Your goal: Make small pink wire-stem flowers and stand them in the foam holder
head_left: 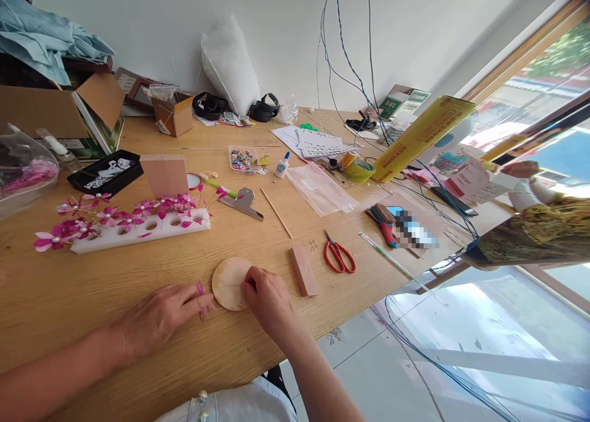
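Near the front edge of the surface (152,259), a round wooden disc (227,281) lay flat between both hands. Left hand (173,311) was palm-down at its left edge, pink pieces (204,314) showing at the fingers; couldn't tell if pinched. Right hand (267,296) had fingertips bunched together over the disc's right side; anything pinched was hidden. Wooden block (304,271) just right of that, then red-handled pliers (340,254). Pink flowers (108,216) stood in a holed white strip (152,230), back left.
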`<state>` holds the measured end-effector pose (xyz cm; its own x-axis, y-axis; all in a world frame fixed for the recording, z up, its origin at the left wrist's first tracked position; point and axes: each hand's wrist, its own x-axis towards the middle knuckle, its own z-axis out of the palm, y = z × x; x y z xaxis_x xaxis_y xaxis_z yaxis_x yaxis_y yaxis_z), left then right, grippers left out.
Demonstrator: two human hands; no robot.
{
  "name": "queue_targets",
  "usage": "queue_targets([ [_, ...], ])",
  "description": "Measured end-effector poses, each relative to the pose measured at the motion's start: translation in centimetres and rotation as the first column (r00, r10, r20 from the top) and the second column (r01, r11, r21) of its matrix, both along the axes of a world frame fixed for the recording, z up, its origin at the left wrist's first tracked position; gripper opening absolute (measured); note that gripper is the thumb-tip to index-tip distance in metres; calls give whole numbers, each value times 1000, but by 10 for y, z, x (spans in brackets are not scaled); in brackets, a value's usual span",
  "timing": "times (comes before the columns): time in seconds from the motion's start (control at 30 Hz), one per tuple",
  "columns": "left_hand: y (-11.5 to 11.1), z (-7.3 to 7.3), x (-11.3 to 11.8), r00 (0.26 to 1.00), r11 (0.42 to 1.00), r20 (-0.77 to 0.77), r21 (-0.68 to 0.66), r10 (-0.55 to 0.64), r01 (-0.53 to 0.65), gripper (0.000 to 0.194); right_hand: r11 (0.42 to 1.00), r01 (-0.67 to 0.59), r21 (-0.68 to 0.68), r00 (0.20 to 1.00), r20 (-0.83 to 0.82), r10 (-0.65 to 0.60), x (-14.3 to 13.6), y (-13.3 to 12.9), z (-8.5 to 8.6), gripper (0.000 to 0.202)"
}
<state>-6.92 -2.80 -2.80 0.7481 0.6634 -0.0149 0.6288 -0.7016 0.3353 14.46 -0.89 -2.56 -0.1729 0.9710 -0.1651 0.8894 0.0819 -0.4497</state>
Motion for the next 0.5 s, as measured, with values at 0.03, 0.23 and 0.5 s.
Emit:
queue_targets([
  [0.03,1,0,0,999,999,47,-43,6,-4,38,1000,4,-9,1000,-7,-5,0,0,1,15],
  [0.23,4,4,4,995,996,97,-91,11,-2,43,999,25,-43,996,-80,-29,15,-1,13,11],
  [0.5,5,11,5,999,994,46,-108,-11,16,40,941,299,157,935,148,-322,67,-9,17,32],
])
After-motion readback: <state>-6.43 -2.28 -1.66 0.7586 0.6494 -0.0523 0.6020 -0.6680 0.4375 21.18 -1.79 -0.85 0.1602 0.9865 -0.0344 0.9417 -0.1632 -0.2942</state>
